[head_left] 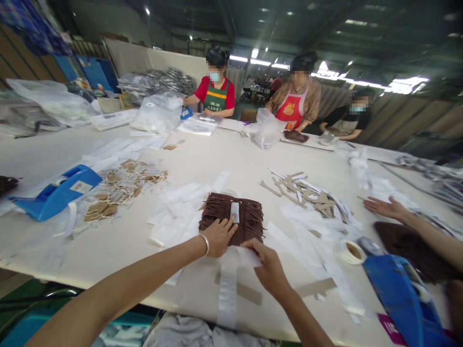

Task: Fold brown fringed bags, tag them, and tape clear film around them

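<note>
One hand (218,237) — left — touches fringed bag (248,222).

Left hand (219,236) spread flat — right hand (266,262) pinching

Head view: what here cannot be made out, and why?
1. Head view: the near edge of the brown fringed piece, hidden by the left hand and white strip.
2. Head view: any print on the brown tags, too small.
3. Head view: the dark thing, cut off by the left edge.
</note>
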The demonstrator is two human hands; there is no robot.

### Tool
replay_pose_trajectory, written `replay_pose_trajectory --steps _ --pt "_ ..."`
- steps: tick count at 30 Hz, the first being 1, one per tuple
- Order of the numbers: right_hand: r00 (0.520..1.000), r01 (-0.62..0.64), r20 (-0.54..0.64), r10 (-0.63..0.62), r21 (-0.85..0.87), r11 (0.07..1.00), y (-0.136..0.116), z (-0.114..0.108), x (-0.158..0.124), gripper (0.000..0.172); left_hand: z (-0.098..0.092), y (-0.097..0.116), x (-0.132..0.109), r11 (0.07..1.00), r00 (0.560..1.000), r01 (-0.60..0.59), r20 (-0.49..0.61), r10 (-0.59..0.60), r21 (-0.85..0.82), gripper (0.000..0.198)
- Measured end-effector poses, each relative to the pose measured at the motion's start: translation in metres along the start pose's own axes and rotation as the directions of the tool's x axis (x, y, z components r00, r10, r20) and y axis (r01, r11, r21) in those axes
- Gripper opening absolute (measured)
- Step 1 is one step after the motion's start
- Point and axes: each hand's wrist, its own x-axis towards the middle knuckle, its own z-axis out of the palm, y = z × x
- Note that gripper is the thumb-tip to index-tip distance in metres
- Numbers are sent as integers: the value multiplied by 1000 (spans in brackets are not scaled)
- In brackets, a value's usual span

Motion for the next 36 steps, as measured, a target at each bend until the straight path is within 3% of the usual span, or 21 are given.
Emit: replay_pose_trajectory --steps 2,6,10,14,21,25,29,32,34,36 --pt "998 -53 -41 53 -10 999 7 -2 38 20 -4 -2 -2 999 1000 -20 -2 20 -30 86" --pt "949 -310 15 316 -147 939 40 5 98 11 -12 -3 -5 997 1000 6 -16 -7 -72 54" --pt "892 -413 84 445 -252 875 71 15 125 29 -12 -4 -6 997 999 33 -20 -34 -67 42" --pt "864 -422 116 489 -363 831 80 16 134 38 -7 -6 -7 991 996 54 -64 -62 -124 55" --pt "831 -426 104 547 -514 745 75 15 142 35 -3 -8 -9 923 982 128 -81 -169 -363 99" --pt "817 -404 129 562 -567 718 70 14 145 35 -5 -9 -7 911 983 133 -67 -172 -390 108" --pt "826 -366 104 553 -648 668 61 12 147 36 -8 -8 -2 932 985 159 -16 -174 -326 99" --pt "852 -340 45 521 -710 616 55 7 151 27 -9 -9 1 938 985 164 -1 -172 -306 92" --pt "889 -316 -7 458 -733 603 53 3 157 23 -9 -9 2 937 986 160 -1 -169 -311 89" --pt "949 -242 -40 314 -732 637 54 0 167 21 -8 -9 2 935 985 163 -3 -173 -314 89"
